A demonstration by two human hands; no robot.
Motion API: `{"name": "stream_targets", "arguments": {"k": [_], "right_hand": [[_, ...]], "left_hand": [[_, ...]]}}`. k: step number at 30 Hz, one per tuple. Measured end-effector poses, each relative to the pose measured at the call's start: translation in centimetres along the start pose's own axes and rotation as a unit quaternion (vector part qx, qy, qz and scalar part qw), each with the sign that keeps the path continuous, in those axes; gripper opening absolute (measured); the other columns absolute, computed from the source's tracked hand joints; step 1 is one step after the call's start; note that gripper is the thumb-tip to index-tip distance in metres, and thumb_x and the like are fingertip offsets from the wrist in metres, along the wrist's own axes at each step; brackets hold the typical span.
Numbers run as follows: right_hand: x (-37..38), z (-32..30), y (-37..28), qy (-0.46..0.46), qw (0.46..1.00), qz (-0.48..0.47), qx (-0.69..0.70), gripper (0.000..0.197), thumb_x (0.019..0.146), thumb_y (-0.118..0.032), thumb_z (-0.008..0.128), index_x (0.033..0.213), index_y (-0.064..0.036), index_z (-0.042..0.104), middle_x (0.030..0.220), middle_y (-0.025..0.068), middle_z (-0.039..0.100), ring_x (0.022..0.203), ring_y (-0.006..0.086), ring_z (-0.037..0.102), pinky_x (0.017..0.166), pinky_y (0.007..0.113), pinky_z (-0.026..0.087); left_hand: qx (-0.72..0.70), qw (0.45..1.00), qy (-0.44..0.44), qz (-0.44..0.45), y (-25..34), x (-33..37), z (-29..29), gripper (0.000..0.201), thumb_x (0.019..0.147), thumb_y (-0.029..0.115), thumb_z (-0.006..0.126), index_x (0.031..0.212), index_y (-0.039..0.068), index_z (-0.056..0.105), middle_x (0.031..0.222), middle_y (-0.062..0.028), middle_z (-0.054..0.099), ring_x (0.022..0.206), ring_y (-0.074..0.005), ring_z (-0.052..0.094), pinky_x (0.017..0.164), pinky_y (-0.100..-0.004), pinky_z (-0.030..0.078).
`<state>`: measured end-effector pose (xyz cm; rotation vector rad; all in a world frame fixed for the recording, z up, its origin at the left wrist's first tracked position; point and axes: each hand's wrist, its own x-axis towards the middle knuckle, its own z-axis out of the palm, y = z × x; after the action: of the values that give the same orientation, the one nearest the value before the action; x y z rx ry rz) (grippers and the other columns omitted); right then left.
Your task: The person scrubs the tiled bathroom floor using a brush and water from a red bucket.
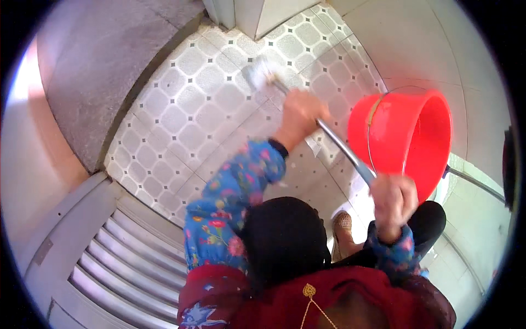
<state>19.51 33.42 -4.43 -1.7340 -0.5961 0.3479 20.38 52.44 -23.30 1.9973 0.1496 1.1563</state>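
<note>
The floor (181,109) is laid with pale square tiles with small dark diamonds at their corners. A rough grey concrete strip (93,66) runs along its upper left edge, and a slatted grey metal door or shutter (120,257) lies at the lower left. Plain pale wall panels (405,44) close the upper right.

A long silver metal-handled mop or brush with a white head (334,140) slants across the floor. Its long axis runs from the lower right up to the upper left, with the white head (263,72) pointing away from the person and resting on the tiles. The left hand (300,118) grips the handle higher up, fingers wrapped around it. The right hand (393,200) clasps the near end, fingers curled shut on it.

Just right of the handle stands a bright red round plastic bucket with a thin wire bail (402,134), tilted so its mouth faces the camera. Its contents cannot be told.
</note>
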Motion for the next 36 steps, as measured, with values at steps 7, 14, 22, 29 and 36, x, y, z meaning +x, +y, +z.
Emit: {"name": "stream_targets", "arguments": {"k": [7, 14, 22, 29, 36], "right_hand": [[3.0, 0.7, 1.5, 0.025, 0.995, 0.078, 0.057, 0.011, 0.087, -0.005, 0.048, 0.095, 0.0002, 0.054, 0.071, 0.0041, 0.055, 0.059, 0.0088, 0.047, 0.053, 0.024, 0.041], [2.6, 0.6, 0.9, 0.110, 0.987, 0.113, 0.023, 0.010, 0.086, -0.003, 0.047, 0.092, 0.0019, 0.053, 0.070, 0.0051, 0.054, 0.058, 0.0113, 0.049, 0.050, 0.025, 0.042], [2.1, -0.9, 1.2, 0.029, 0.994, 0.104, 0.004, 0.007, 0.089, -0.005, 0.042, 0.090, -0.0004, 0.048, 0.054, -0.0007, 0.037, 0.045, 0.0097, 0.036, 0.049, 0.028, 0.039], [1.7, -0.4, 0.5, -0.047, 0.993, 0.004, -0.104, 0.009, 0.084, -0.001, 0.048, 0.088, 0.0018, 0.055, 0.074, 0.0080, 0.057, 0.063, 0.0158, 0.055, 0.057, 0.028, 0.046], [0.5, -2.2, -0.3, -0.054, 0.990, 0.005, -0.128, 0.012, 0.084, 0.001, 0.042, 0.077, 0.0042, 0.051, 0.062, 0.0062, 0.050, 0.053, 0.0145, 0.046, 0.049, 0.028, 0.040]], "left_hand": [[-0.006, 0.998, -0.062, -0.031, -1.9, 1.7, -0.5, 0.015, 0.053, 0.008, 0.061, 0.050, 0.017, 0.049, 0.051, -0.0029, 0.050, 0.052, -0.0227, 0.050, 0.053, -0.0339, 0.035], [0.018, 0.999, -0.045, -0.016, -0.9, 1.5, -0.5, 0.012, 0.055, 0.010, 0.060, 0.053, 0.018, 0.052, 0.054, -0.0008, 0.053, 0.052, -0.0222, 0.052, 0.053, -0.0342, 0.035], [0.005, 0.997, -0.070, -0.011, -0.8, 1.3, 0.4, 0.014, 0.053, 0.010, 0.062, 0.050, 0.018, 0.051, 0.054, 0.0005, 0.054, 0.053, -0.0209, 0.052, 0.053, -0.0334, 0.036], [-0.035, 0.992, -0.116, 0.036, -2.2, 3.6, 2.3, 0.018, 0.058, 0.012, 0.058, 0.047, 0.018, 0.045, 0.048, -0.0009, 0.046, 0.048, -0.0210, 0.048, 0.050, -0.0333, 0.035], [-0.026, 0.993, -0.114, 0.004, 0.3, 0.8, 2.6, 0.018, 0.056, 0.009, 0.059, 0.048, 0.018, 0.046, 0.049, -0.0008, 0.047, 0.050, -0.0209, 0.047, 0.052, -0.0339, 0.033]]}}
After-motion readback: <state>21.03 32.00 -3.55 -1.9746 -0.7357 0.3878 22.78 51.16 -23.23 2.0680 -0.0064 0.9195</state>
